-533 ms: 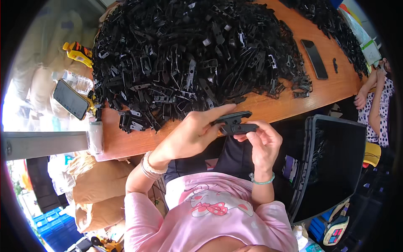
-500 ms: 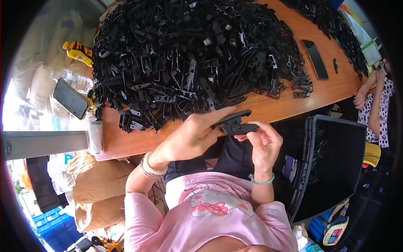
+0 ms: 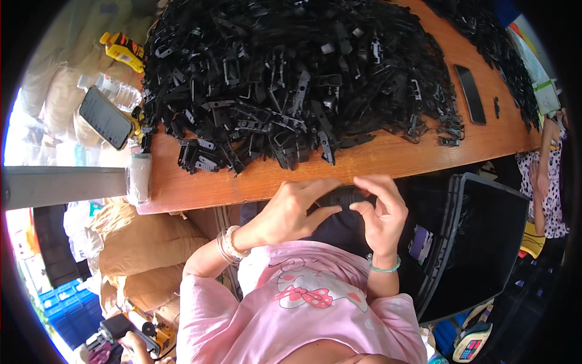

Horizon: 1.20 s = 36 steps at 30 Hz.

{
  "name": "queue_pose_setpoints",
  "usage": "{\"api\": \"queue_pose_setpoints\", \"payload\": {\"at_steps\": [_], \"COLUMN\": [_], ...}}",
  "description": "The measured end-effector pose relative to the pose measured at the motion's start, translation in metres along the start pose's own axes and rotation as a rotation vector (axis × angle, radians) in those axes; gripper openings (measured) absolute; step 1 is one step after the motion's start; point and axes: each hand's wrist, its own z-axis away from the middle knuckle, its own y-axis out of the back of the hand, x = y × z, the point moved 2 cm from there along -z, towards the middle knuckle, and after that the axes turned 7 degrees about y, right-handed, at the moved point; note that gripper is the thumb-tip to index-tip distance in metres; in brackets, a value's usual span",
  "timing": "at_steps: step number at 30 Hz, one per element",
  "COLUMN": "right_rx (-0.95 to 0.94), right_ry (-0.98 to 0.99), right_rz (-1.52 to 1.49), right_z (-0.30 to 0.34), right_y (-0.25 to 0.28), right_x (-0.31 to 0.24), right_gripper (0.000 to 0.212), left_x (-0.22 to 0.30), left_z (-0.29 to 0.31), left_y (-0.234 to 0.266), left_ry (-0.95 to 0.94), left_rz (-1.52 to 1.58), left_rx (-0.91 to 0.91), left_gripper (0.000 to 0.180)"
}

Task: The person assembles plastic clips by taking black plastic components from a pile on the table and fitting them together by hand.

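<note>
Just off the table's front edge, both hands hold a black plastic part [image 3: 341, 198] between them. My left hand [image 3: 290, 209] grips its left end, with the index finger along the top and the thumb below. My right hand [image 3: 385, 215] pinches the right end between curled fingers and thumb. The part's outline blends into the dark trousers behind it, so its exact shape is hard to make out. Beyond the hands, a large pile of black plastic parts [image 3: 291, 85] covers much of the wooden table [image 3: 242, 188].
A black phone [image 3: 470, 94] lies right of the pile. At left are a propped phone [image 3: 106, 118], a yellow bottle [image 3: 124, 51] and a clear bottle [image 3: 118, 92]. A black bin [image 3: 479, 242] stands at my right, brown sacks [image 3: 142, 246] at my left. Another person [image 3: 548, 176] sits far right.
The black part has turned and dropped lower between my hands; its raised, jaw-like upper piece no longer shows. My right fingers have moved up over its end. The view has shifted slightly.
</note>
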Motion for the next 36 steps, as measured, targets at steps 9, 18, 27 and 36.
{"api": "queue_pose_setpoints", "payload": {"at_steps": [9, 18, 27, 36], "right_rx": [-0.137, -0.223, -0.258, 0.103], "right_ry": [-0.249, -0.262, -0.205, -0.064], "right_rz": [-0.31, 0.101, 0.009, 0.349], "right_z": [0.015, 0.034, 0.038, 0.004], "right_y": [-0.005, -0.019, -0.029, 0.013], "right_x": [0.006, 0.031, 0.034, 0.039], "right_gripper": [0.032, 0.02, 0.011, 0.012], "left_x": [-0.006, -0.049, -0.07, -0.061], "left_z": [0.028, 0.074, 0.037, 0.038], "left_y": [-0.001, 0.1, 0.142, 0.142], "left_ry": [0.095, 0.318, 0.09, 0.062], "left_rz": [0.076, -0.383, -0.716, -0.933], "left_rx": [-0.068, 0.865, 0.561, 0.523], "left_gripper": [0.042, 0.014, 0.013, 0.01]}}
